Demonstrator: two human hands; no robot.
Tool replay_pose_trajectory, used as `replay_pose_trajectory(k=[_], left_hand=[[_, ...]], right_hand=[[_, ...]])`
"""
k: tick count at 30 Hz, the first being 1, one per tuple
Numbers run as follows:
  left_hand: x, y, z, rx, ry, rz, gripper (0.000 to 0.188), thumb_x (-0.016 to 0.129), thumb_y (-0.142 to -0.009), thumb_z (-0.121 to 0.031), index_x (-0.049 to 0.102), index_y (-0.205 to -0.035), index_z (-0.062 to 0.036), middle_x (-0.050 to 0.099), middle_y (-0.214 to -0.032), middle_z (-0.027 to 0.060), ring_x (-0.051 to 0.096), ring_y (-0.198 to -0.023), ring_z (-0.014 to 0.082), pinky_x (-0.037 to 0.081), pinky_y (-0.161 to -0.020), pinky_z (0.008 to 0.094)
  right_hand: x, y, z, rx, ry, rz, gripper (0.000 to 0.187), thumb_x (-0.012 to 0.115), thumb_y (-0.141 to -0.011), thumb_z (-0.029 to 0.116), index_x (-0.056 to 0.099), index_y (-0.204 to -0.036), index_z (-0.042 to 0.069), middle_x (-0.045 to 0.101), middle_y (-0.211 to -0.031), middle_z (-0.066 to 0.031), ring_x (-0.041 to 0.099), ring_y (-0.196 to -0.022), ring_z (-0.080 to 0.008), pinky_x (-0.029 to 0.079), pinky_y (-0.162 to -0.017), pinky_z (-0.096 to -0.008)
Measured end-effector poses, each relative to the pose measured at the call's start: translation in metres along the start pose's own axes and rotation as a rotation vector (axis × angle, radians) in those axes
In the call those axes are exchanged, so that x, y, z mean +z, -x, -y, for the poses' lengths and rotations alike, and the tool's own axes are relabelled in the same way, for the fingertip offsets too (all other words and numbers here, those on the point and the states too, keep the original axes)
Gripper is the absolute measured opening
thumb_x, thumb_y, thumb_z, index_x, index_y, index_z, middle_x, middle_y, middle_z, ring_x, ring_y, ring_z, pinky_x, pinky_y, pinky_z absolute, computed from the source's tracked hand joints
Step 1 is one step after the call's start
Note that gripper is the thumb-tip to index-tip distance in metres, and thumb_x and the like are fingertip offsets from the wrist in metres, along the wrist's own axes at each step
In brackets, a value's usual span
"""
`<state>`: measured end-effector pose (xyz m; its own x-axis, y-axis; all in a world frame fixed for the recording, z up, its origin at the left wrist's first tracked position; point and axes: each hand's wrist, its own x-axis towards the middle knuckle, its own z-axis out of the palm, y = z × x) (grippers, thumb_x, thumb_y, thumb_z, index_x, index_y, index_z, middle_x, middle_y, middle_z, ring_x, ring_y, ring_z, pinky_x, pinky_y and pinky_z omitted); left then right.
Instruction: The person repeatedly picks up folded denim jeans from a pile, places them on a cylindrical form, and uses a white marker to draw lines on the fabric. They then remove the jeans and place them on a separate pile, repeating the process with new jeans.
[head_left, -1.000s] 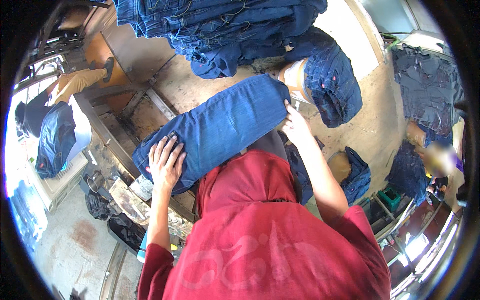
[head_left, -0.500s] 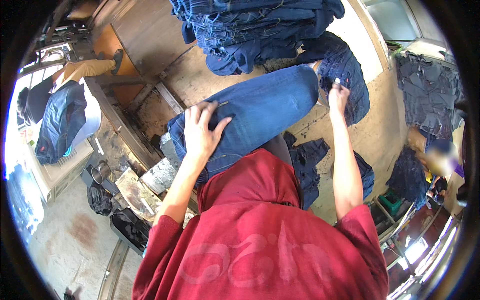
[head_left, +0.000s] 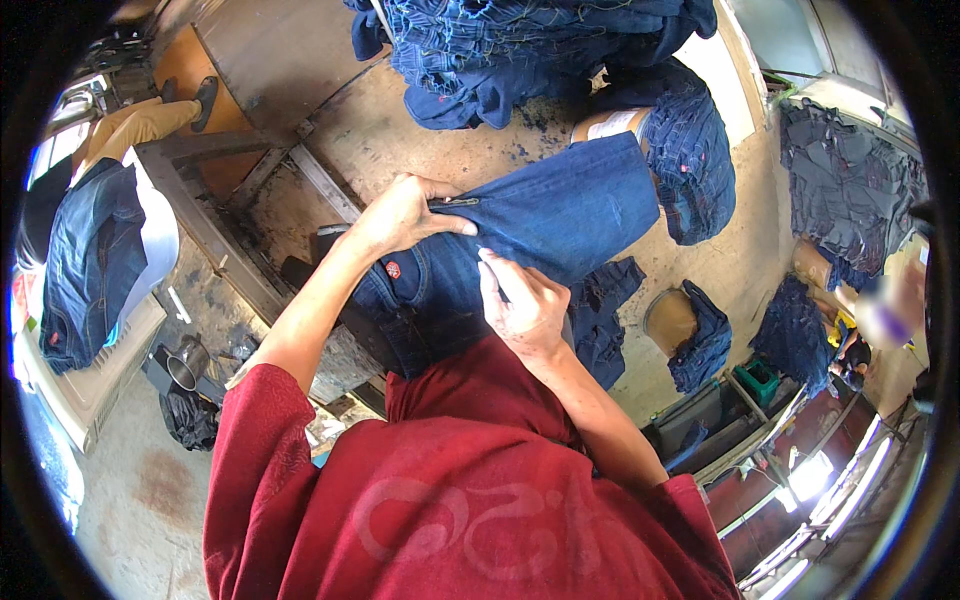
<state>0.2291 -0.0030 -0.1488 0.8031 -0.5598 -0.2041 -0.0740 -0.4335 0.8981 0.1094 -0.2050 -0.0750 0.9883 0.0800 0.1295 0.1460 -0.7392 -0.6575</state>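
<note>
A pair of blue jeans (head_left: 585, 200) lies in front of me, with one leg stretched toward the far right and a round red tag (head_left: 392, 270) near the waist. My left hand (head_left: 408, 215) pinches the denim between thumb and fingers near a pocket edge. Just right of it, my right hand (head_left: 530, 308) is closed over the jeans, fingertips pressed together. A small dark thing shows between its fingers, too hidden to name. What supports the jeans is mostly covered.
A tall stack of jeans (head_left: 540, 55) stands at the far side. More jeans (head_left: 692, 150) drape over a drum at the right. Dark cloth pieces (head_left: 840, 185) are heaped far right, near a green crate (head_left: 757, 382). Another person's tan trousers (head_left: 130, 130) show at the far left.
My right hand has come in from the draped jeans at the right to the jeans before me. My left hand, earlier spread on the denim, now pinches it. The jeans have shifted, baring the tag.
</note>
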Motion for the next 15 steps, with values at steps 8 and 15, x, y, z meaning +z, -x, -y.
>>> replay_pose_trajectory(k=[8,15], left_hand=[[0.014,0.001,0.012,-0.038,-0.128,-0.108,0.032,0.091,-0.088,-0.033,0.082,-0.092,-0.0024,0.075,-0.081,0.0151,0.075,-0.076,0.0342,0.06,-0.073,0.0423],[0.016,0.004,0.01,0.006,-0.161,-0.17,0.03,0.091,-0.088,-0.03,0.081,-0.091,-0.0018,0.075,-0.082,0.0162,0.075,-0.074,0.0372,0.06,-0.069,0.0434]], right_hand=[[0.029,-0.017,0.003,0.05,0.176,0.052,0.01,0.079,-0.095,0.009,0.078,-0.106,0.009,0.078,-0.08,-0.0054,0.074,-0.06,-0.0217,0.056,-0.054,-0.0348],[0.017,-0.022,0.01,0.116,0.238,0.207,0.007,0.077,-0.097,0.013,0.077,-0.104,0.011,0.072,-0.069,-0.0075,0.073,-0.058,-0.0239,0.055,-0.052,-0.0368]])
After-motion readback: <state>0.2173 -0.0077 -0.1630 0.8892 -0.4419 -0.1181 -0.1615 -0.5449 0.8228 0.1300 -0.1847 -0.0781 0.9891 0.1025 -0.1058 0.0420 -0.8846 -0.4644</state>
